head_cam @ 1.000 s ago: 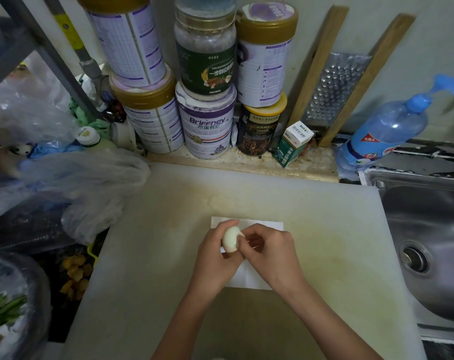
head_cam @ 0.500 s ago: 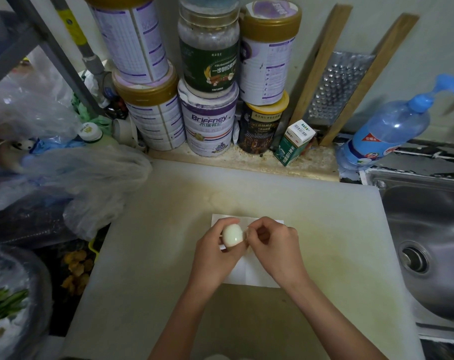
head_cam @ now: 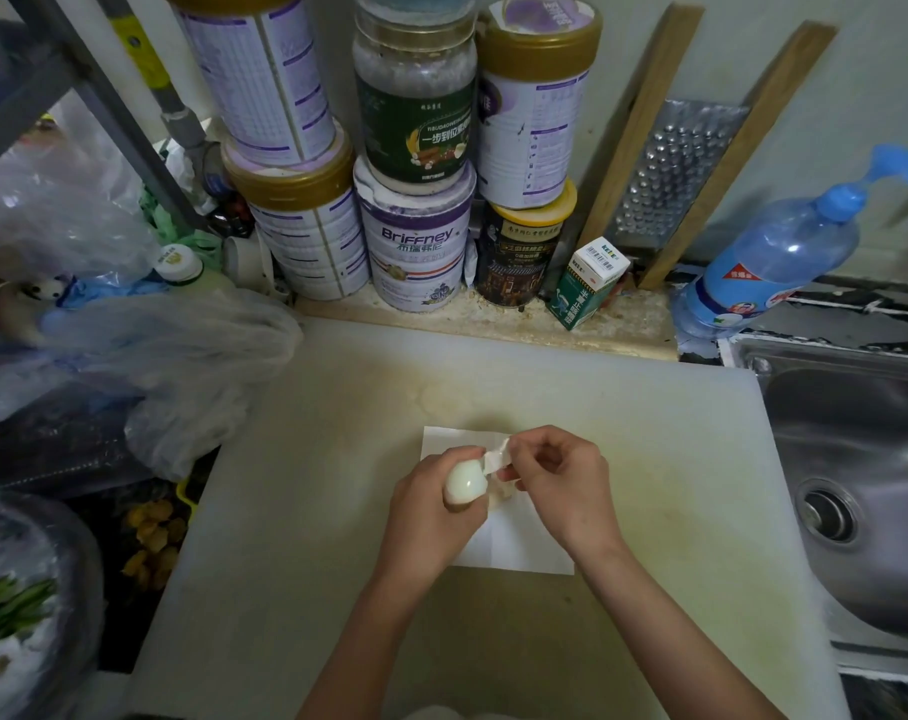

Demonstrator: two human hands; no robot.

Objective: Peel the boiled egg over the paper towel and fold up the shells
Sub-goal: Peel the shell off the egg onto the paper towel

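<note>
My left hand (head_cam: 431, 506) holds a white boiled egg (head_cam: 464, 482), its bare peeled side facing up. My right hand (head_cam: 561, 480) pinches a strip of shell (head_cam: 496, 459) that lifts off the egg's right side. Both hands hover over a white paper towel (head_cam: 514, 550) lying flat on a white cutting board (head_cam: 337, 511). More shell bits (head_cam: 504, 493) show between the hands, low over the towel. The hands hide most of the towel's middle.
Stacked tins and jars (head_cam: 415, 241) line the back ledge, with a small green carton (head_cam: 587, 283) and a grater (head_cam: 675, 174) leaning on the wall. A blue pump bottle (head_cam: 774, 252) and steel sink (head_cam: 857, 485) are right. Plastic bags (head_cam: 145, 366) crowd the left.
My right hand has pulled a strip of shell up and away from the egg. More bare egg white shows. The left hand tilted the egg slightly.
</note>
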